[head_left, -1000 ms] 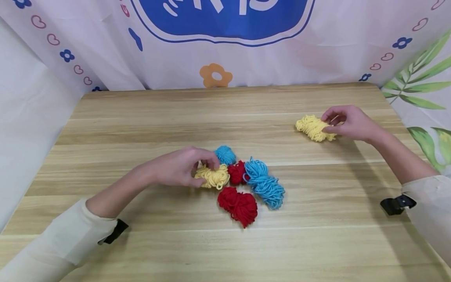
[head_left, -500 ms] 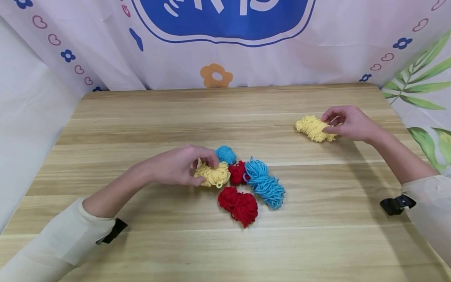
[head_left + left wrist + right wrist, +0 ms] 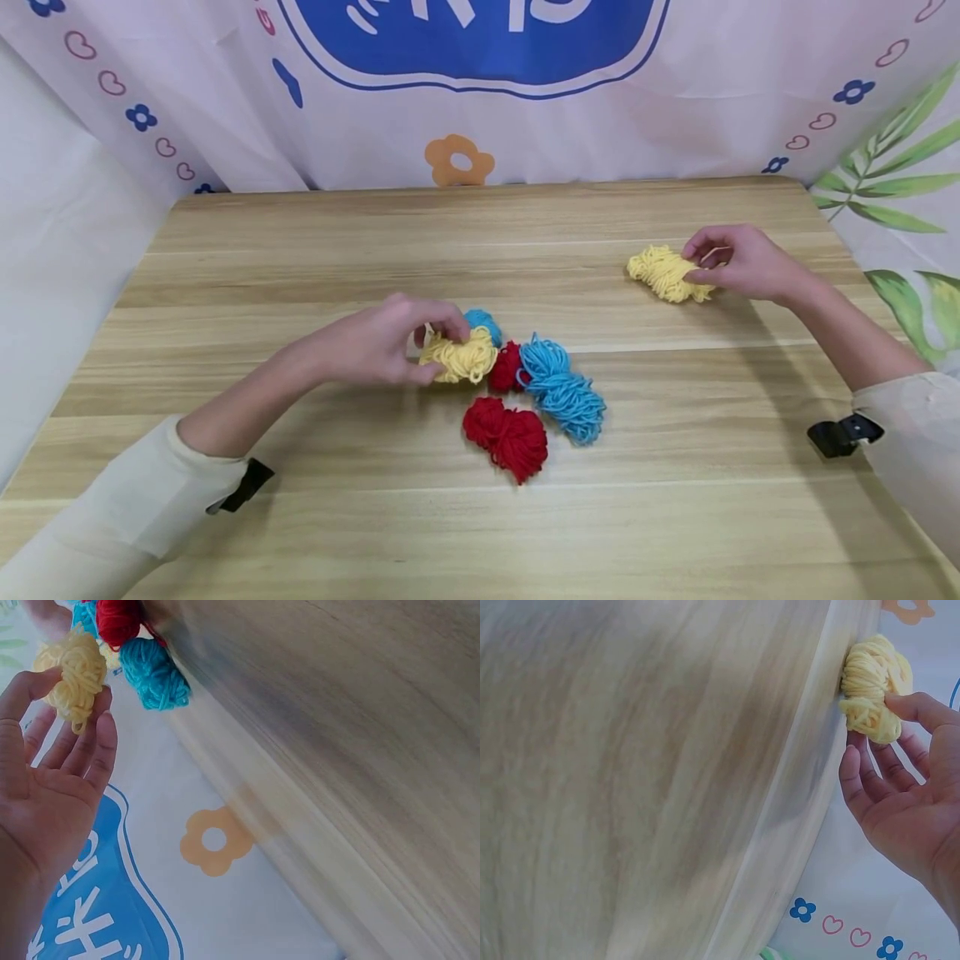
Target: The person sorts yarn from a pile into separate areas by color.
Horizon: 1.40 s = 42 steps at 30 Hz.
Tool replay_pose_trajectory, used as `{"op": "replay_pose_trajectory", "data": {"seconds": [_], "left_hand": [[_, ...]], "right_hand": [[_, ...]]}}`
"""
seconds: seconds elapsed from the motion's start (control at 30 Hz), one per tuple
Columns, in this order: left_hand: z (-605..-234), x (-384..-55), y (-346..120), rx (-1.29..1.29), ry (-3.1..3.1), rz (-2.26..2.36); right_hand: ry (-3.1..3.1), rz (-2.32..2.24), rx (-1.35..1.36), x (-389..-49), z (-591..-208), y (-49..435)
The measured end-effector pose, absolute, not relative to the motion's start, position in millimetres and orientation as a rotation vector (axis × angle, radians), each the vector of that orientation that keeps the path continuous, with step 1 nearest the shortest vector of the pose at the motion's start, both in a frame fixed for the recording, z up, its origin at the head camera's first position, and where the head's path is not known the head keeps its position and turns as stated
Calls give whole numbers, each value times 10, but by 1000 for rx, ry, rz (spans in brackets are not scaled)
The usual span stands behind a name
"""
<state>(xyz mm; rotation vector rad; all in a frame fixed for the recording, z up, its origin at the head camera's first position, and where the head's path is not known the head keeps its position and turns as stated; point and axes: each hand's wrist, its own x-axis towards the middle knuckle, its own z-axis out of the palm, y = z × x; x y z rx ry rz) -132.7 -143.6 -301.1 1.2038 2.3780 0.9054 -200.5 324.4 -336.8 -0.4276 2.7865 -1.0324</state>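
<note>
Our left hand (image 3: pixel 390 340) pinches a pale-yellow, loopy yarn bundle (image 3: pixel 468 356), fingers half curled, near the round blue yarn bundle (image 3: pixel 486 322); far right on the wood-grain tabletop (image 3: pixel 637 508), our right hand (image 3: pixel 746 262) also pinches a waisted yellow yarn skein (image 3: pixel 662 272). We want bulk pinched, not stray loops.

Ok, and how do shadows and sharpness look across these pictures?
Head view: the right forearm shades the pale wood-grain tabletop; left wrist view: dimmer, tabletop grain soft; right wrist view: grain blurry, the pale-yellow looped yarn bundle clearer.
</note>
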Motion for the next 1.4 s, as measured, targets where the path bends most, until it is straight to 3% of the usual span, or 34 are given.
{"op": "replay_pose_trajectory", "data": {"seconds": [0.93, 1.4], "left_hand": [[-3028, -1435, -1329, 1258, 2468, 982], [-3025, -1455, -1271, 1248, 2473, 969]], "right_hand": [[2780, -1046, -384, -2007, -3358, 3203], [2839, -1195, -369, -2225, -3390, 2893]]}}
